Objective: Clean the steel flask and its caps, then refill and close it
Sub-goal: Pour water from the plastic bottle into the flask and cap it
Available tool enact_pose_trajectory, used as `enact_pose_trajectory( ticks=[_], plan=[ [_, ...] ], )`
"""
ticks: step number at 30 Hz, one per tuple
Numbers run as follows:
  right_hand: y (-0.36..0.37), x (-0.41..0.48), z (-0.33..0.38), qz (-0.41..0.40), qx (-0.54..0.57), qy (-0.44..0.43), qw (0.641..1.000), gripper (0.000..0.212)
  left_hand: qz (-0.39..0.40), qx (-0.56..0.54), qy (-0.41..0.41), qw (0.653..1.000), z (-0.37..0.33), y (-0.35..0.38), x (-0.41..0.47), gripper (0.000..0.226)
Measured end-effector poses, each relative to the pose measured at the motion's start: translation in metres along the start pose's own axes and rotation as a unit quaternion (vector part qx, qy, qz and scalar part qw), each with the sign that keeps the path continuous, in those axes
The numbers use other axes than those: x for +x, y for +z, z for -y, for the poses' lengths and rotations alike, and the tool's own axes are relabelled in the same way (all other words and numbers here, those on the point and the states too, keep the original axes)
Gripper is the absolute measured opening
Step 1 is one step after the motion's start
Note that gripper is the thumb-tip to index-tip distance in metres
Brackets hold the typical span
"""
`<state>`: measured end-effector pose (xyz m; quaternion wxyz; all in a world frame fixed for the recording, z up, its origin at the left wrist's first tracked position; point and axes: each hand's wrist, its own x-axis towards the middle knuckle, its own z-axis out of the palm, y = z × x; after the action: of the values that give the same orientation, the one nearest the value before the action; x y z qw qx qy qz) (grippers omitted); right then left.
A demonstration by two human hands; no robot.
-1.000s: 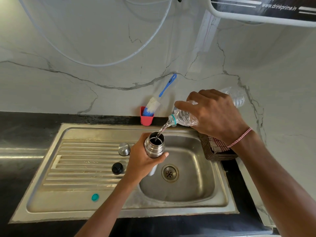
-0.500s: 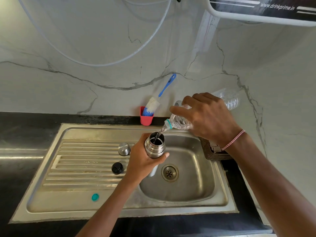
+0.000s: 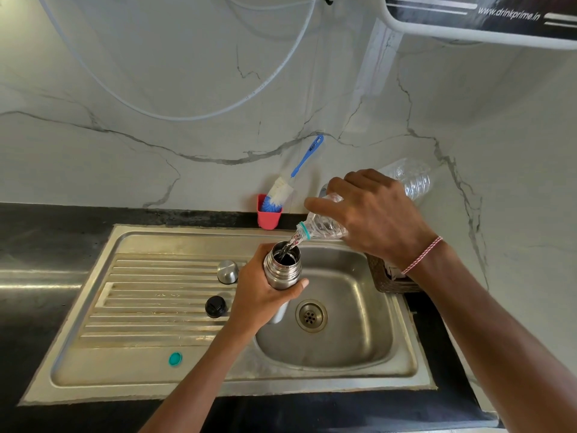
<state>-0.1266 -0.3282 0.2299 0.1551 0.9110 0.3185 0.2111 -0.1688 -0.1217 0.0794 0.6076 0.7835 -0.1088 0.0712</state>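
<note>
over the last second the plastic bottle (image 3: 321, 228) tips a little steeper and its mouth slides closer in over the flask (image 3: 282, 271) — the stream now falls only a short way into the open neck. that reads as the refill well under way, with the washing likely done. how full the flask is cannot be told, since its inside looks dark.

the left hand (image 3: 259, 300) wraps round the flask's body and holds it upright above the bowl of the sink (image 3: 140, 242), just left of the drain. the right hand (image 3: 371, 220) grips the bottle from above near its shoulder, fingers curled, with the base pointing up and right toward the wall.

both caps lie apart on the drainboard — the steel cap (image 3: 228, 271) further back, the black cap (image 3: 215, 306) nearer — so closing is not yet begun. a teal lid (image 3: 175, 359) lies toward the front edge.
</note>
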Motion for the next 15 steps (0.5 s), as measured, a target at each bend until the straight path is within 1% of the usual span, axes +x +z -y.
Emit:
enact_pose_trajectory(
  ticks=[4, 7, 15],
  plan=[
    [-0.0012, 0.0013, -0.002, -0.006, -0.004, -0.004, 1.0, 0.048, -0.001, 0.003, 0.002, 1.0, 0.0, -0.0007, -0.0008, 0.064],
    [-0.0026, 0.0023, -0.0033, 0.006, -0.006, -0.013, 1.0, 0.045, -0.001, 0.006, 0.004, 1.0, 0.0001, -0.0009, -0.001, 0.064],
    [-0.007, 0.0054, -0.0049, 0.005, -0.027, -0.031, 0.999, 0.046, 0.0, 0.001, 0.0, 1.0, 0.0006, -0.0005, -0.0005, 0.063]
  ],
)
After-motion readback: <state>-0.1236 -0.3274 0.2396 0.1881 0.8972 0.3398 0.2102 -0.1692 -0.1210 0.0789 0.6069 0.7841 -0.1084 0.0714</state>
